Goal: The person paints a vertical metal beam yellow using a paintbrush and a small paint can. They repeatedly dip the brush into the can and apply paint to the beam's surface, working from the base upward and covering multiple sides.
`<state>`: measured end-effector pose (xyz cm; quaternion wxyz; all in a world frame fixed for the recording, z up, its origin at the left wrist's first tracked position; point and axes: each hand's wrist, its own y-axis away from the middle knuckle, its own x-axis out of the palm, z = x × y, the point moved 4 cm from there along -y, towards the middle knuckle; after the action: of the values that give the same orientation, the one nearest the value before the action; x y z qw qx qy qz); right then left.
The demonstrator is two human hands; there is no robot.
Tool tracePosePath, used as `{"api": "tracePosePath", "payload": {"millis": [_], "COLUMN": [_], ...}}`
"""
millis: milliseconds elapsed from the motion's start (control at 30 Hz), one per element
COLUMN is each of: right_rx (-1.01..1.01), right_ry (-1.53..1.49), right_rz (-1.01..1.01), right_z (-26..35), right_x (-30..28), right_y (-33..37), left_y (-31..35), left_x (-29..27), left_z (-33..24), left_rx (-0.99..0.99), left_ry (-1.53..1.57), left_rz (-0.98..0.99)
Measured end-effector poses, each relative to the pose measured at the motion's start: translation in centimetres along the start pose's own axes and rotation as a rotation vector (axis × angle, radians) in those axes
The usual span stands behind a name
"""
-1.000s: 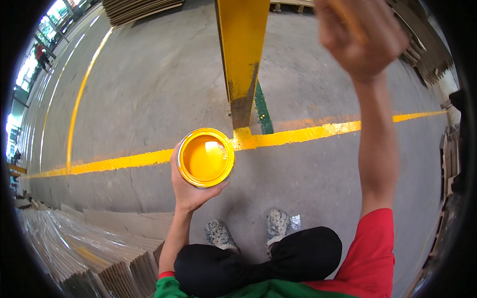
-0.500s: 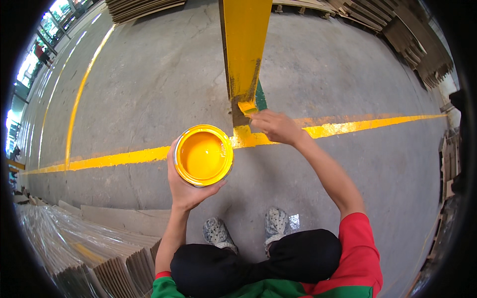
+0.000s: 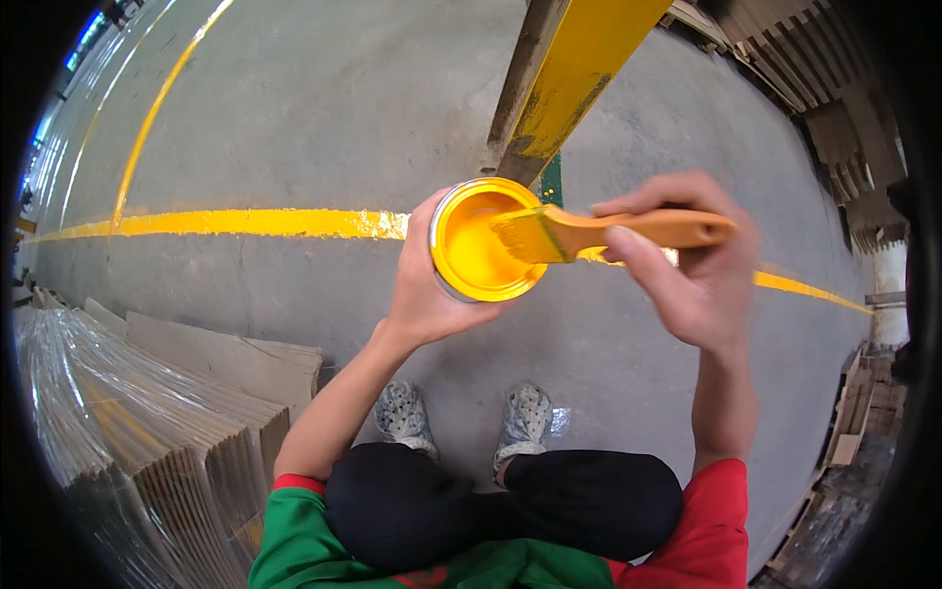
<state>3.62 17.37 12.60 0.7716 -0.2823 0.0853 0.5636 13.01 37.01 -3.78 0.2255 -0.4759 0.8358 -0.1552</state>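
Observation:
My left hand (image 3: 432, 280) is wrapped round a round can of yellow paint (image 3: 471, 257), tipped so its opening faces me. In my right hand (image 3: 692, 260) is a paintbrush (image 3: 648, 228) with an orange handle, gripped between thumb and fingers. Its paint-coated bristles reach over the rim into the can's mouth; whether they touch the paint surface I cannot tell. Beyond the can rises a yellow-painted post (image 3: 579, 79) with dark bare patches low down; the can hides its foot.
A glossy yellow line (image 3: 275, 223) crosses the grey floor (image 3: 324, 118). Plastic-wrapped cardboard stacks (image 3: 147, 432) lie at the near left. More cardboard (image 3: 854, 137) is piled at the far right. A green strip (image 3: 551, 182) runs beside the post. My shoes (image 3: 525, 417) are below the can.
The brush has left the lower part of the post and come back over the paint can. My left hand has moved the can up and right, and the view has shifted.

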Motion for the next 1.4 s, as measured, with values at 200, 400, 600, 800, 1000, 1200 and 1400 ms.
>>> {"api": "tracePosePath", "payload": {"millis": [200, 400, 600, 800, 1000, 1200, 1400], "right_rx": [0.039, 0.219, 0.080, 0.000, -0.066, -0.049, -0.039], "right_ry": [0.167, 0.039, -0.023, 0.043, 0.092, 0.131, 0.199], "right_rz": [0.095, -0.009, -0.026, -0.023, -0.010, 0.036, 0.064], "right_z": [-3.3, -3.8, -1.8, -0.6, 0.2, -0.6, 0.2], "right_x": [3.2, 2.2, -1.9, -3.3, -3.8, -3.7, -4.4], "right_y": [-0.9, -1.8, -3.7, -4.6, -4.8, -4.8, -6.3], "left_y": [-0.4, -1.4, -4.1, -6.7, -7.4, -7.9, -9.0], "left_x": [2.3, 2.8, 3.3, 3.6, 3.9, 4.0, 3.4], "left_z": [0.4, 0.6, 0.9, 0.7, 0.6, 0.6, -0.7], "left_rx": [0.020, 0.090, 0.084, 0.105, 0.031, 0.011, -0.020], "left_ry": [-0.020, -0.073, -0.021, -0.015, 0.044, 0.135, 0.143], "left_rz": [0.028, -0.012, -0.018, -0.007, 0.004, -0.002, 0.007]}}
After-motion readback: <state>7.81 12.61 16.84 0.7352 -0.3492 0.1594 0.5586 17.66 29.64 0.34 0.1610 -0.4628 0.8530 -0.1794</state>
